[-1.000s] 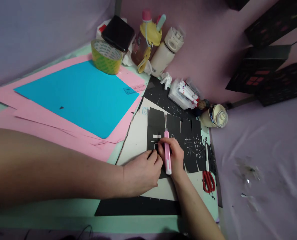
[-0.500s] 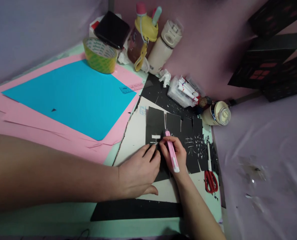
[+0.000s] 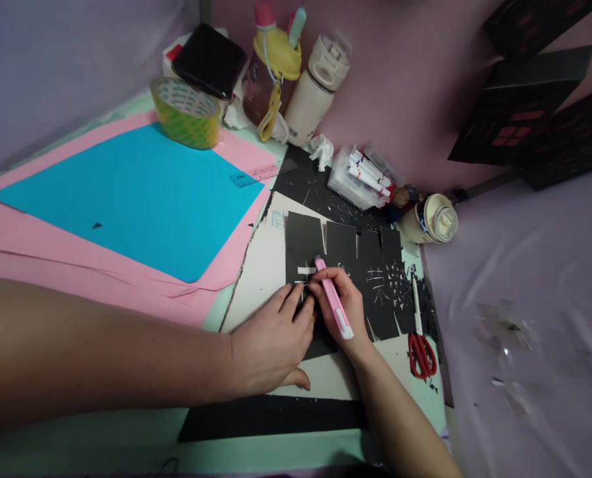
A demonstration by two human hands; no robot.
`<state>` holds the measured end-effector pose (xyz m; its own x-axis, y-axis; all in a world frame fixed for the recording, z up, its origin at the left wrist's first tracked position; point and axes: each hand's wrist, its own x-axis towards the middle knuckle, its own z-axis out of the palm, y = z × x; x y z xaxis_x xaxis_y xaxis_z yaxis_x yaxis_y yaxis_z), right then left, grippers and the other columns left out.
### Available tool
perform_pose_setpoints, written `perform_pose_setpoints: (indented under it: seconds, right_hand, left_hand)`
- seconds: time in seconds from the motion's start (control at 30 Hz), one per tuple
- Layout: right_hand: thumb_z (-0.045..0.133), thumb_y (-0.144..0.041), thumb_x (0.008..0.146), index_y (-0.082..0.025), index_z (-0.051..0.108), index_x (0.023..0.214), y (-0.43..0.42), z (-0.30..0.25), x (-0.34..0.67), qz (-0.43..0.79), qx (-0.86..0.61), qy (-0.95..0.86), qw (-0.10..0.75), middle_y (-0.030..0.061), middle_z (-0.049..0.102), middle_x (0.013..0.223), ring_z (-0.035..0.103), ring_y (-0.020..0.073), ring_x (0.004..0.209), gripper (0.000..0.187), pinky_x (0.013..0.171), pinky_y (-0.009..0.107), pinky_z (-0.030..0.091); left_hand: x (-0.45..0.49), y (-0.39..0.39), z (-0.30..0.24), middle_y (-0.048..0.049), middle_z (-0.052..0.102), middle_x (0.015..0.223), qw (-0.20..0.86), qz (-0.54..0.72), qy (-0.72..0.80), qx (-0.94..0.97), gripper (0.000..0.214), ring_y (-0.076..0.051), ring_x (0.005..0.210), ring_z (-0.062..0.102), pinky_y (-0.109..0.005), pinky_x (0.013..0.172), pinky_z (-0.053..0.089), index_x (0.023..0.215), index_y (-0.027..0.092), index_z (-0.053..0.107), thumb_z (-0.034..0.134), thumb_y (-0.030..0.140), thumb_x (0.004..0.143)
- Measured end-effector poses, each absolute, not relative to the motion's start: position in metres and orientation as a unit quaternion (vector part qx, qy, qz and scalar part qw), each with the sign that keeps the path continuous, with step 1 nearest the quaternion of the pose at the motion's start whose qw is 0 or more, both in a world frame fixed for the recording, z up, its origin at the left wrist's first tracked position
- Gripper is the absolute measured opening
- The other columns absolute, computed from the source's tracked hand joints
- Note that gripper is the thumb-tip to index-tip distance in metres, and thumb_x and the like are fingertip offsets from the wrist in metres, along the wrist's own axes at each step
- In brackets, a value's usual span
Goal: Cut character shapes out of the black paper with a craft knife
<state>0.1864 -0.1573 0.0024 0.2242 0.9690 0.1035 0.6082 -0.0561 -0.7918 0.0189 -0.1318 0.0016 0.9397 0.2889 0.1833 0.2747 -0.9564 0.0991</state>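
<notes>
My left hand [image 3: 276,342] lies flat, fingers stretched, on the lower left of a black paper sheet [image 3: 303,239]. Between the fingers of my right hand [image 3: 348,309] is a pink craft knife [image 3: 333,299], tilted with its tip up and leftward. That tip is over the black sheet, beside a white cut-out slot [image 3: 306,271]; whether the blade touches the paper I cannot tell. The sheet has slits at its top edge and character-like cuts [image 3: 378,285] to the right of my right hand. Under it lies a white board [image 3: 256,265].
Red-handled scissors [image 3: 422,355] lie at the right among black scraps. Blue paper [image 3: 141,192] rests on pink sheets to the left, with a ruler [image 3: 246,178] and tape roll [image 3: 186,119]. Bottles [image 3: 310,99], a pen box [image 3: 358,179] and a cup [image 3: 435,219] stand behind.
My right hand and the knife have shifted slightly left over the black sheet, closer to the white slot. My left hand stays pressed on the paper. The whole view has shifted slightly.
</notes>
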Motion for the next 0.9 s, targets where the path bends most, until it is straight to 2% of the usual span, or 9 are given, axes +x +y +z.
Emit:
perform_pose_setpoints:
  seconds: [0.07,0.13,0.27,0.4,0.47,0.53,0.7,0.8,0.9]
  right_hand:
    - [0.065,-0.023,0.086,-0.023,0.06,0.086,-0.158,0.003,0.184,0.252,-0.676,-0.566,0.399,-0.0006,0.067,0.082,0.063,0.0154,0.073,0.005,0.072,0.028,0.05]
    - [0.066,-0.024,0.085,-0.022,0.06,0.086,-0.158,0.004,0.187,0.229,-0.671,-0.539,0.455,0.0001,0.067,0.083,0.063,0.016,0.076,0.007,0.074,0.029,0.05]
    - [0.069,-0.028,0.083,-0.021,0.058,0.089,-0.156,0.005,0.216,0.067,-0.673,-0.46,0.575,0.0006,0.064,0.086,0.063,0.0164,0.08,0.014,0.08,0.033,0.05]
    - [0.069,-0.033,0.082,-0.02,0.059,0.086,-0.154,0.006,0.252,-0.057,-0.721,-0.419,0.549,0.0005,0.06,0.082,0.061,0.0172,0.079,0.017,0.079,0.033,0.048]
    - [0.068,-0.036,0.083,-0.02,0.06,0.083,-0.154,0.005,0.259,-0.041,-0.727,-0.42,0.542,0.0014,0.062,0.081,0.061,0.0183,0.08,0.018,0.078,0.033,0.047]
    - [0.068,-0.036,0.083,-0.02,0.06,0.083,-0.156,0.003,0.254,-0.002,-0.732,-0.447,0.515,-0.0001,0.061,0.077,0.059,0.0165,0.072,0.018,0.071,0.03,0.047]
    - [0.065,-0.033,0.087,-0.023,0.062,0.089,-0.161,0.001,0.225,0.143,-0.685,-0.559,0.444,-0.0017,0.063,0.076,0.055,0.0131,0.062,0.011,0.061,0.025,0.045]
    - [0.063,-0.033,0.088,-0.023,0.062,0.089,-0.162,-0.002,0.217,0.183,-0.661,-0.592,0.424,-0.0009,0.064,0.078,0.058,0.0136,0.063,0.009,0.063,0.026,0.047]
    - [0.063,-0.034,0.088,-0.023,0.062,0.088,-0.16,-0.004,0.219,0.2,-0.663,-0.576,0.435,-0.0008,0.064,0.078,0.058,0.0136,0.064,0.011,0.064,0.026,0.048]
  left_hand:
    - [0.018,-0.132,0.001,-0.0258,0.058,0.133,0.03,0.102,0.144,0.984,0.097,-0.046,0.126,0.049,-0.054,0.108,0.033,0.127,0.002,0.063,0.053,0.083,0.074]
    - [0.017,-0.132,0.001,-0.0251,0.058,0.133,0.025,0.113,0.143,0.983,0.095,-0.046,0.126,0.049,-0.055,0.108,0.034,0.127,0.003,0.063,0.053,0.082,0.075]
    - [0.014,-0.131,0.0,-0.0214,0.059,0.133,0.016,0.134,0.133,0.982,0.088,-0.045,0.125,0.051,-0.054,0.106,0.035,0.127,0.008,0.064,0.054,0.079,0.078]
    - [0.013,-0.126,-0.003,-0.0217,0.06,0.131,-0.004,0.152,0.11,0.982,0.087,-0.041,0.125,0.052,-0.05,0.108,0.034,0.124,0.006,0.065,0.05,0.08,0.079]
    - [0.014,-0.124,-0.003,-0.0228,0.06,0.132,-0.008,0.156,0.097,0.983,0.088,-0.04,0.125,0.053,-0.049,0.108,0.033,0.123,0.005,0.064,0.047,0.08,0.081]
    - [0.014,-0.121,-0.003,-0.0239,0.058,0.134,-0.006,0.151,0.086,0.985,0.089,-0.039,0.127,0.051,-0.049,0.11,0.03,0.123,0.004,0.063,0.043,0.08,0.083]
    - [0.016,-0.111,0.001,-0.0267,0.045,0.145,0.046,0.126,0.075,0.988,0.096,-0.045,0.138,0.036,-0.057,0.117,0.017,0.119,0.005,0.063,0.035,0.087,0.079]
    - [0.018,-0.109,0.001,-0.0285,0.049,0.141,0.067,0.111,0.078,0.988,0.098,-0.044,0.137,0.039,-0.055,0.117,0.022,0.122,0.003,0.061,0.038,0.088,0.077]
    - [0.018,-0.109,0.003,-0.0278,0.055,0.134,0.058,0.121,0.076,0.988,0.085,-0.042,0.13,0.049,-0.051,0.112,0.034,0.122,0.003,0.06,0.051,0.077,0.081]
